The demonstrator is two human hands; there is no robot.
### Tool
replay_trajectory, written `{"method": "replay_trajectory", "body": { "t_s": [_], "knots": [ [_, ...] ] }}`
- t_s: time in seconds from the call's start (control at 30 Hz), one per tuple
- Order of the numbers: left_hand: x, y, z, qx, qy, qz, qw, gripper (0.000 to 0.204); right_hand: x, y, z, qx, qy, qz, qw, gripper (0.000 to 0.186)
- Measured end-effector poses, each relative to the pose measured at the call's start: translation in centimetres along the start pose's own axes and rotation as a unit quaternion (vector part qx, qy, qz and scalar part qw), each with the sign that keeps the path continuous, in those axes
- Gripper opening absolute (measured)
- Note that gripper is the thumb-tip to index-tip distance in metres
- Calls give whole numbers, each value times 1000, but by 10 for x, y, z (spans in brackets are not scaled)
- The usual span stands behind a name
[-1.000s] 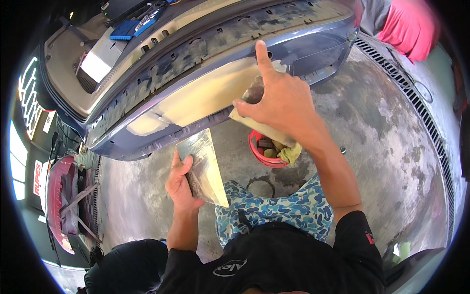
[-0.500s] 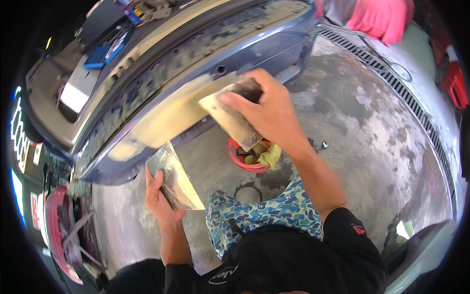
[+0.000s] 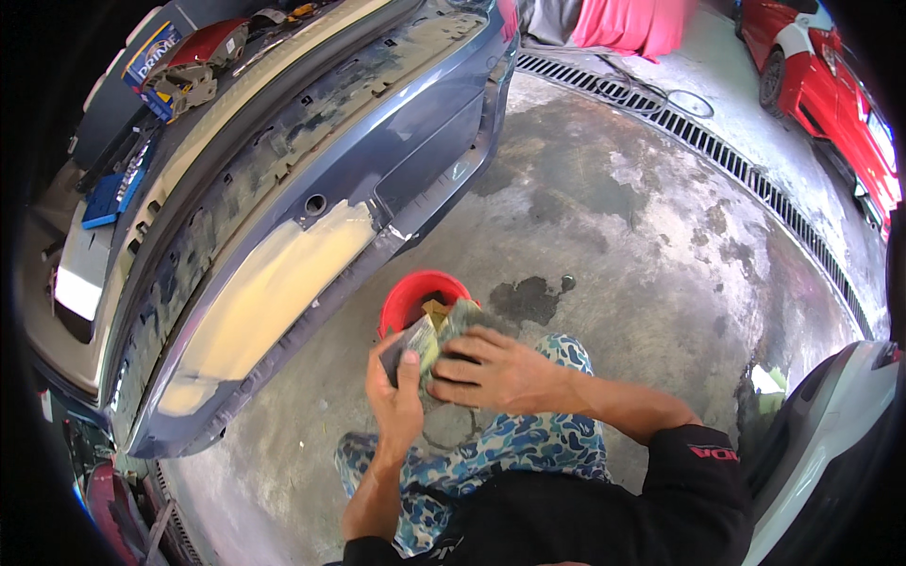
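Both my hands are brought together in front of my knees, by the rim of a red bucket (image 3: 406, 297). My left hand (image 3: 396, 407) grips a flat filler spreader (image 3: 402, 351) smeared with pale yellow, its thumb lying on the face. In my right hand (image 3: 505, 370) is a second thin filler spreader (image 3: 462, 317), greyish-green and overlapping the first. Its fingers are slightly blurred, and where the two plates meet is partly hidden. To the left stands a dark blue-grey car bumper (image 3: 415, 141) with a long patch of pale yellow filler (image 3: 283, 292).
A yellowish crumpled thing (image 3: 436, 309) shows at the bucket's mouth. A drain grate (image 3: 698, 141) crosses the concrete floor (image 3: 623, 274). A red car (image 3: 830, 104) stands far right, a grey car part (image 3: 830, 443) near right. Behind the bumper lies a blue box (image 3: 115, 193).
My right hand has left the bumper and come down to my left hand, so the two spreaders now meet by the bucket. The view has shifted, putting the bumper further left.
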State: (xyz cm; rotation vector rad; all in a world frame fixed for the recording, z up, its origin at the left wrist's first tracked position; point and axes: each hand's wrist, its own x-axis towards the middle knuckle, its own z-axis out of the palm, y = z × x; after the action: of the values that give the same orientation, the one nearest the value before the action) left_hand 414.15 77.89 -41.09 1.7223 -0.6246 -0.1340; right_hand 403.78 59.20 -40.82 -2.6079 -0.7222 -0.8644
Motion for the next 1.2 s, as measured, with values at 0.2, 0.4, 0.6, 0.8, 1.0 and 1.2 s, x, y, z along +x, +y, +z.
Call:
{"method": "replay_trajectory", "body": {
  "t_s": [0.2, 0.4, 0.6, 0.8, 1.0, 1.2],
  "knots": [
    [-18, -47, -31, -159, 92, -71, 980, 36, -33, -17, 17, 35, -141, 28, 989, 47],
    [-7, 2, -42, -352, -25, -311, 883, 32, 36, -68, -8, 134, 50, -17, 990, 53],
    [13, 122, -60, -335, -79, -395, 851, 31, 33, -95, -51, 209, 127, 67, 967, 55],
    [51, 223, -66, -319, -138, -438, 829, 33, 35, -78, -131, 306, 229, 433, 816, 45],
    [61, 311, 26, -292, -257, -545, 743, 41, 15, -77, -215, 617, 296, 565, 462, 38],
    [100, 344, 98, -399, -279, -541, 686, 46, -49, -96, -276, 467, 407, 725, 302, 40]
  ]
}}
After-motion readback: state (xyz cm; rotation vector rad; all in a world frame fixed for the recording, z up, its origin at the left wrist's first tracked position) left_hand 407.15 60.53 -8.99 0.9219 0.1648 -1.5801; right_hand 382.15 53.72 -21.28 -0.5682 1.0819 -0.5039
